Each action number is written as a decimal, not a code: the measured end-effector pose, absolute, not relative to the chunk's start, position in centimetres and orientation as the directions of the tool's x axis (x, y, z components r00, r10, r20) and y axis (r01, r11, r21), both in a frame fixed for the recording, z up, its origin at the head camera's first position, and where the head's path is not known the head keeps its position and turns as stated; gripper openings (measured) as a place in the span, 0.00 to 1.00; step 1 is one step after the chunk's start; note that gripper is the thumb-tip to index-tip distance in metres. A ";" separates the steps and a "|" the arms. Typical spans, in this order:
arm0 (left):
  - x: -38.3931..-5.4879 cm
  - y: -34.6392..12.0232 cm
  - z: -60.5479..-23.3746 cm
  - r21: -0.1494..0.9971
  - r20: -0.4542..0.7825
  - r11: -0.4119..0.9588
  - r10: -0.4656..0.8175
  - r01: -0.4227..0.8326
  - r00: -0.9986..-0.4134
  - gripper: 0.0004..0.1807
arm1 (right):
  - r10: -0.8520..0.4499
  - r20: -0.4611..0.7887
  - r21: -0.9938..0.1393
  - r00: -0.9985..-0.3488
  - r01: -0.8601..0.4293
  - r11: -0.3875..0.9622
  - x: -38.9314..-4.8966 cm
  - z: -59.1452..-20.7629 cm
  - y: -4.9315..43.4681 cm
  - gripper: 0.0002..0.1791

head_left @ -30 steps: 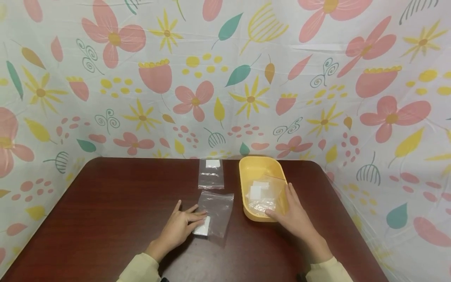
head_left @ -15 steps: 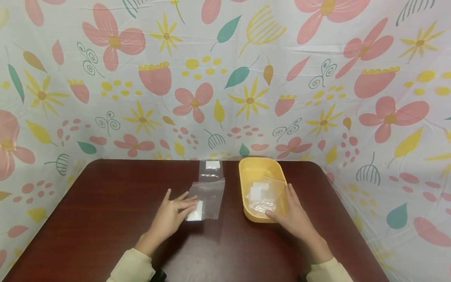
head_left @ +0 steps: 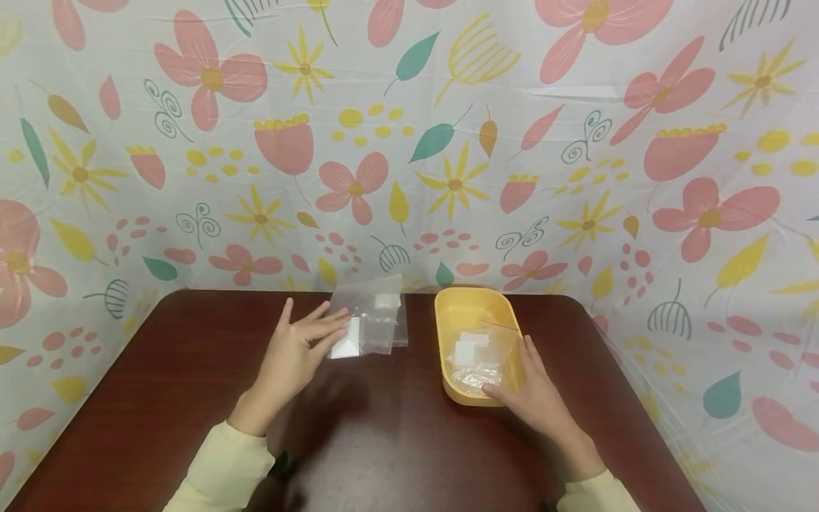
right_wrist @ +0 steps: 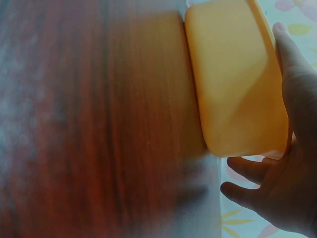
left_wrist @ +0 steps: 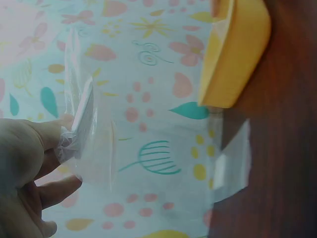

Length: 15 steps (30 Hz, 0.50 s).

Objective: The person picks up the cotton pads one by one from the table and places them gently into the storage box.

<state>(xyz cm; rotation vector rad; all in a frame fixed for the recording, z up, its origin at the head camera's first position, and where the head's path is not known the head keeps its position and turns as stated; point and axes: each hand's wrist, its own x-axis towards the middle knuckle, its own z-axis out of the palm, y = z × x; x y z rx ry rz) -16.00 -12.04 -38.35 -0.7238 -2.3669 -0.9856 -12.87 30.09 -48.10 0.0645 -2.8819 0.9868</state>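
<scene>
My left hand [head_left: 288, 359] pinches a clear zip bag [head_left: 377, 336] by the edge with a white label or card [head_left: 346, 340], raised above the table. In the left wrist view, thumb and finger pinch the crumpled edge of this bag [left_wrist: 89, 153]. Behind it, a second clear bag [head_left: 402, 333] with a white patch lies at the table's back edge, partly covered in the head view. My right hand [head_left: 544, 402] holds the near right corner of a yellow plastic bin [head_left: 461, 396], thumb over the rim and fingers along the side. Clear bags [head_left: 476, 375] with white labels lie inside it.
The dark wood table [head_left: 384, 462] ends at the back against a floral curtain [head_left: 358, 235]. In the left wrist view, the other bag [left_wrist: 235, 166] lies near the table edge, close to the bin [left_wrist: 237, 54].
My left hand has lifted the zip bag off the table and carried it up, back and slightly left, over the second bag. The right hand and the bin have stayed put.
</scene>
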 end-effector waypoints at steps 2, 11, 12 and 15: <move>-16.1 -12.1 -37.8 0.491 0.610 0.597 0.285 0.634 -0.740 0.18 | -0.008 0.105 -0.607 -0.994 -0.070 0.792 -12.9 -48.2 30.1 0.70; -16.3 -12.3 -37.3 0.505 0.605 0.596 0.272 0.625 -0.749 0.18 | -0.007 0.117 -0.602 -0.993 -0.077 0.795 -12.9 -48.4 30.1 0.69; -16.3 -12.3 -37.4 0.507 0.603 0.595 0.271 0.623 -0.750 0.18 | -0.005 0.118 -0.602 -0.993 -0.076 0.795 -12.9 -48.4 30.2 0.69; -16.4 -12.2 -37.7 0.514 0.600 0.591 0.270 0.622 -0.753 0.17 | -0.008 0.113 -0.604 -0.994 -0.075 0.794 -12.8 -48.3 30.2 0.69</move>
